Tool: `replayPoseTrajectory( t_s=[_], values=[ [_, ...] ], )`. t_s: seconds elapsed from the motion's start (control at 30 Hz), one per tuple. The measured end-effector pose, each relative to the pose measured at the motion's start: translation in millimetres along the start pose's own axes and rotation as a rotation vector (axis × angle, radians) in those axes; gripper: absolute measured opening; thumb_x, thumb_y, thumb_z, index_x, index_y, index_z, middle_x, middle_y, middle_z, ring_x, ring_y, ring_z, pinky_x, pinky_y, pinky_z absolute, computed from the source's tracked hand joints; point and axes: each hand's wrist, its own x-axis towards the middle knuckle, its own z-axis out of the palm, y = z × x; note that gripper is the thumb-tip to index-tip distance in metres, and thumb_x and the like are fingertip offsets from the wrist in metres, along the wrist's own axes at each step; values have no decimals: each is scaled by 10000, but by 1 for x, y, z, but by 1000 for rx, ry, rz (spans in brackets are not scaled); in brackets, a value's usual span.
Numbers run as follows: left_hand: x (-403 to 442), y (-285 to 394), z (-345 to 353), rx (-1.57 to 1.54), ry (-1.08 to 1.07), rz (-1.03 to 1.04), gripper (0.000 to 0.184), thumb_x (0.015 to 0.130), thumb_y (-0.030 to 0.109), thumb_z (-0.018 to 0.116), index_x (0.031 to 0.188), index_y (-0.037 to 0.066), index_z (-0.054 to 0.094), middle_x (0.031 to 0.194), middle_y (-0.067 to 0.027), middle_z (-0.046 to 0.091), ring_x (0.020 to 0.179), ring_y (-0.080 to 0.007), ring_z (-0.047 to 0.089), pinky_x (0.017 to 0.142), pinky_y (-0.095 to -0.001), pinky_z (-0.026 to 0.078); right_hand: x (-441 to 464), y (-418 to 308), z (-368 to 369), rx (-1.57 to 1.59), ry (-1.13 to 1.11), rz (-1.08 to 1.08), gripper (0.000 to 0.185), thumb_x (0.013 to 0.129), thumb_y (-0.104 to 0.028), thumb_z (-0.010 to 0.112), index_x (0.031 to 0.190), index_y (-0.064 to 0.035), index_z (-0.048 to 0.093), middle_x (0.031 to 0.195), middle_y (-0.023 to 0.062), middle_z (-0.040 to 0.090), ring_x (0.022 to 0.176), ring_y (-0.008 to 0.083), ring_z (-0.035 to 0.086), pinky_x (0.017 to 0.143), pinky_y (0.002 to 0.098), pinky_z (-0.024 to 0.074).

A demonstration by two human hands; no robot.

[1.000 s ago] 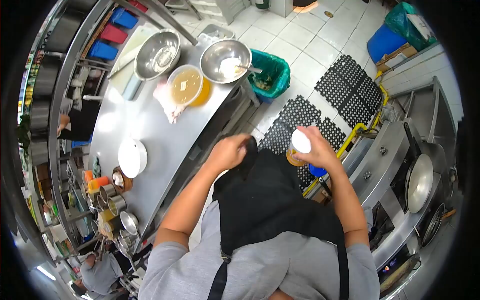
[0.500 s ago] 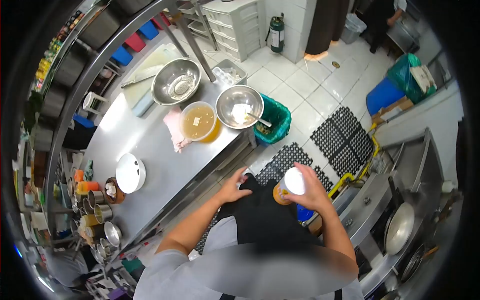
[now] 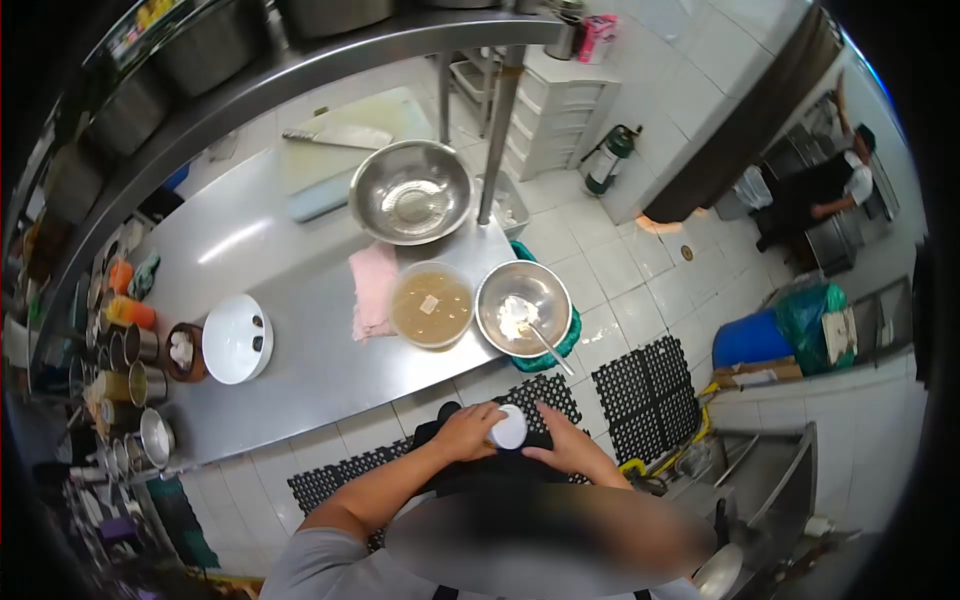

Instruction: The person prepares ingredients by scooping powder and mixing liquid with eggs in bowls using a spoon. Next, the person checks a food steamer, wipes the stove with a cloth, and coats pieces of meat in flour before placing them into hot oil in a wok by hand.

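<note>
A jar with a white lid (image 3: pixel 509 427) is in front of my body, seen from above, its sides mostly hidden. My left hand (image 3: pixel 468 432) is closed around the jar's left side. Just right of the jar, my right hand (image 3: pixel 570 446) has its thumb and fingers apart and holds nothing. Beyond the hands, at the table's edge, a steel mixing bowl (image 3: pixel 548 293) contains something white and a spoon (image 3: pixel 552 350). Beside that bowl stands a round plastic tub of brownish liquid (image 3: pixel 430 306) with a small pale square on its top.
On the steel table (image 3: pixel 310 350) are a pink cloth (image 3: pixel 371 285), a large steel bowl (image 3: pixel 412 195), a knife (image 3: pixel 340 137) on a cutting board and a white bowl (image 3: pixel 232 338). A shelf post (image 3: pixel 500 140) rises at the corner. Another person (image 3: pixel 830 190) stands far right.
The jar has passed from my right hand to my left. My right hand has let go and opened beside it. My view has turned and come nearer to the table.
</note>
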Motion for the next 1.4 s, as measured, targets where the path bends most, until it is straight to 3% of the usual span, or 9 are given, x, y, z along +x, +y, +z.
replayPoseTrajectory(
  t_s=[0.17, 0.37, 0.4, 0.53, 0.8, 1.13, 1.23, 1.3, 1.4],
  values=[
    [-45, -82, 42, 67, 195, -535, 724, 664, 322, 859, 1260, 62, 542, 1282, -208, 546, 1148, -399, 554, 988, -469, 458, -9, 20, -14, 48, -342, 209, 733, 861, -439, 702, 1385, 13, 461, 1283, 274, 576, 1181, 367, 586, 996, 411, 471],
    [-65, -186, 88, 129, 807, -675, 503, 720, 368, 805, 1044, 0, 692, 1010, -224, 695, 888, -416, 648, 841, -435, 517, 25, -59, -61, 57, -407, -123, 560, 941, -367, 628, 1365, -29, 488, 1171, 179, 653, 1006, 304, 670, 873, 390, 533],
    [-73, -223, 110, 212, 639, -959, 481, 752, 434, 761, 969, 6, 719, 920, -192, 720, 806, -420, 667, 792, -431, 537, 37, -75, -68, 109, -339, -215, 473, 951, -326, 620, 1302, -23, 529, 1100, 162, 663, 927, 282, 680, 817, 384, 544],
    [-63, -266, 109, 702, 690, -854, 632, 781, 507, 721, 1184, 25, 655, 1170, -175, 673, 1014, -383, 649, 884, -464, 512, 85, -129, -89, 35, 97, -468, 211, 922, -180, 639, 1066, -29, 607, 974, 144, 625, 913, 319, 635, 787, 399, 519],
    [-56, -279, 105, 629, 650, -940, 633, 789, 476, 728, 1218, 21, 632, 1200, -189, 654, 1037, -392, 638, 892, -474, 506, 228, -148, -48, -236, 530, -456, 378, 885, -235, 637, 1130, 39, 551, 1146, 201, 515, 1116, 364, 508, 935, 428, 445],
    [-88, -278, 104, 549, 691, -755, 638, 800, 437, 737, 1261, 16, 603, 1237, -207, 631, 1065, -402, 625, 902, -487, 499, 271, -149, -20, -362, 614, -168, 338, 930, -328, 596, 1005, 0, 566, 1000, 197, 532, 978, 368, 523, 862, 447, 445],
    [-97, -191, 69, 63, 829, -579, 534, 820, 299, 769, 1226, 0, 592, 1212, -234, 632, 1042, -378, 647, 857, -435, 527, 270, -152, -20, -302, 588, -149, 377, 937, -354, 570, 1032, 11, 578, 1008, 201, 541, 996, 365, 521, 892, 459, 432],
    [-109, -157, 54, -582, 319, -790, 428, 839, 200, 776, 1160, -2, 578, 1151, -231, 656, 1019, -274, 667, 812, -341, 540, 268, -152, -15, -287, 638, -152, 366, 939, -354, 569, 1016, 4, 587, 992, 199, 549, 980, 358, 526, 869, 454, 436],
    [-105, -34, -62, -1282, 152, -494, 338, 861, 118, 741, 1118, -1, 556, 971, -146, 709, 924, -199, 674, 776, -280, 526, 266, -150, -11, -303, 620, -189, 364, 929, -367, 581, 984, -8, 588, 988, 191, 539, 949, 352, 521, 840, 447, 444]
  ],
)
